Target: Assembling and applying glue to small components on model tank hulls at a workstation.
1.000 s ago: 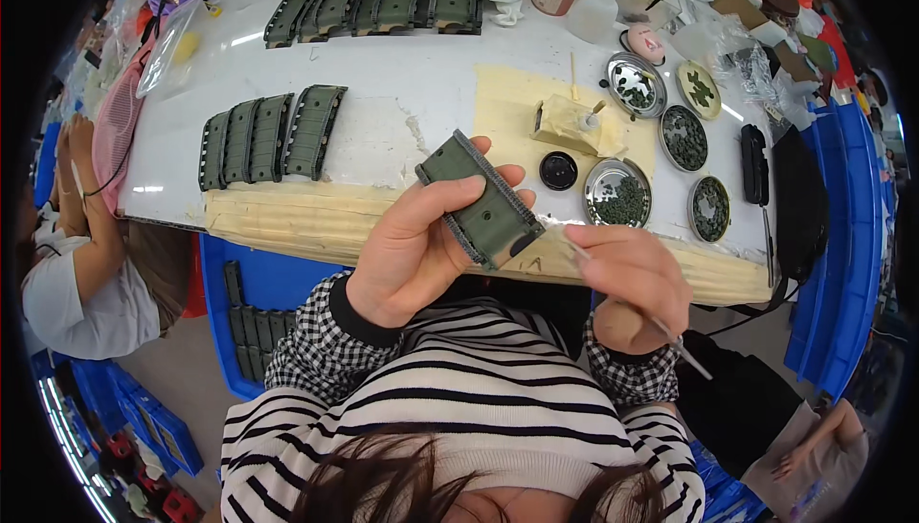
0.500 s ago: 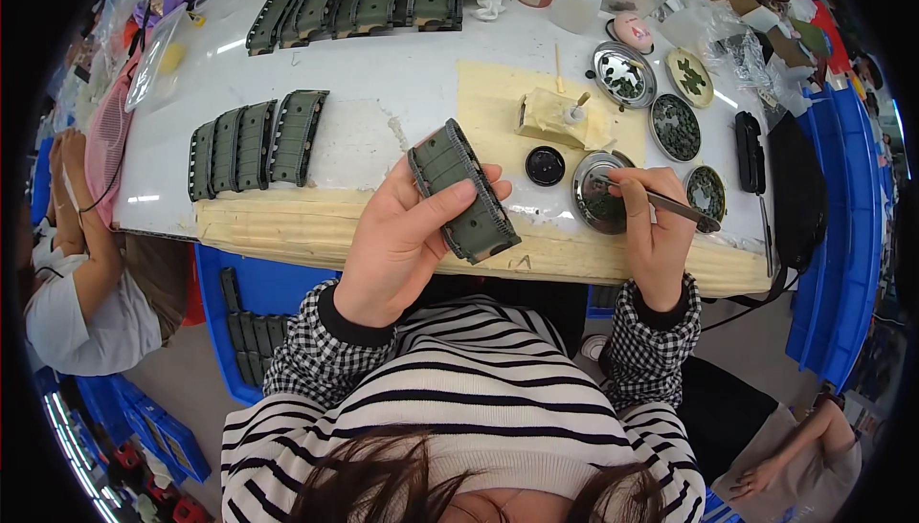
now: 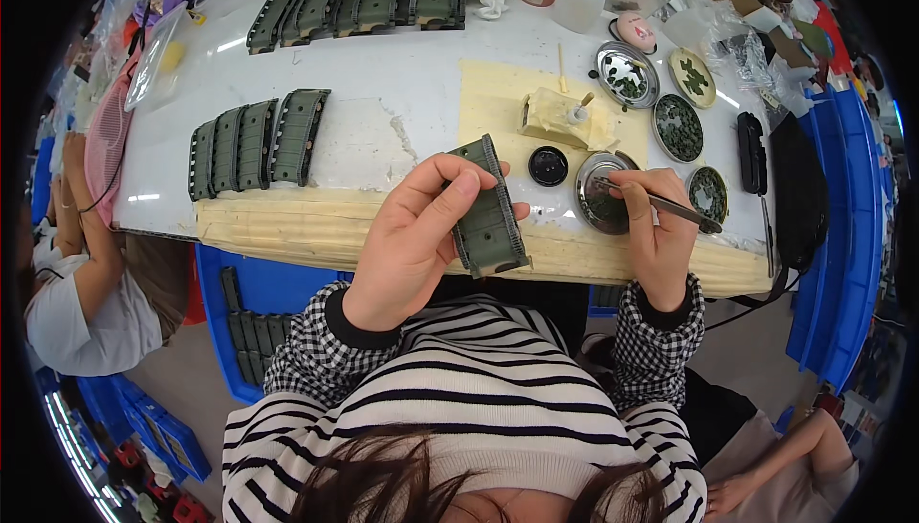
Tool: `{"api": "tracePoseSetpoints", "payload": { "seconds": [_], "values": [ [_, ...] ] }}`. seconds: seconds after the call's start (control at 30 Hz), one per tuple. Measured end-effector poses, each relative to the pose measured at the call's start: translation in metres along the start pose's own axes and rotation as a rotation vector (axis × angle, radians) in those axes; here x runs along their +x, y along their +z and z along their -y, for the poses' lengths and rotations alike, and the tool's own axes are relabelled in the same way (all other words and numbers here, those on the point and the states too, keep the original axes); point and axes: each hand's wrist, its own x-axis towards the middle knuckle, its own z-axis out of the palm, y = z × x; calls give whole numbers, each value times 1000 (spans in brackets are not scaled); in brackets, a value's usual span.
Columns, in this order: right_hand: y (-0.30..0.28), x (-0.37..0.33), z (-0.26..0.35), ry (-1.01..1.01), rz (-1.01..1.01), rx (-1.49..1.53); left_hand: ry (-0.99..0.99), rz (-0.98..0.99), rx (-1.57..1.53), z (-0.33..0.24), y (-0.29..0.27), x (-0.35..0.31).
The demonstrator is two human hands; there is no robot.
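My left hand [image 3: 414, 236] is closed around a curved dark green panel [image 3: 491, 226] with a ridged edge, tilted above the table's front edge. In my right hand [image 3: 661, 231] I grip a pair of metal tweezers [image 3: 682, 209]. Their tips reach over a round metal dish [image 3: 595, 200] with small dark green pieces in it; whether they pinch a piece is too small to tell. Just left of that dish stands a small black round cap or pot [image 3: 549, 166]. Behind it is a block wrapped in yellowish tape [image 3: 555, 121], with a stick standing up from it.
Similar green panels stand in a near-left row [image 3: 251, 145] and a far row [image 3: 369, 1]. More dishes of green pieces [image 3: 678, 128] lie to the right, near a black folded tool [image 3: 751, 155]. A blue bin [image 3: 278, 279] sits below the table. Other people's arms show at both sides.
My left hand has turned the green panel more upright and shifted it slightly right and toward me. My right hand and the tweezers stay almost in place over the dish.
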Motion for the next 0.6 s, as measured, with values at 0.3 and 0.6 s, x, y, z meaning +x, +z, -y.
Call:
{"api": "tracePoseSetpoints", "payload": {
  "seconds": [0.3, 0.6],
  "values": [
    [-1, 1, 1, -41, 33, -46, -50, -20, 75, 2, 0, -1],
    [-9, 5, 29, -139, 57, 98, -116, 43, 143, 6, 0, 3]
  ]
}}
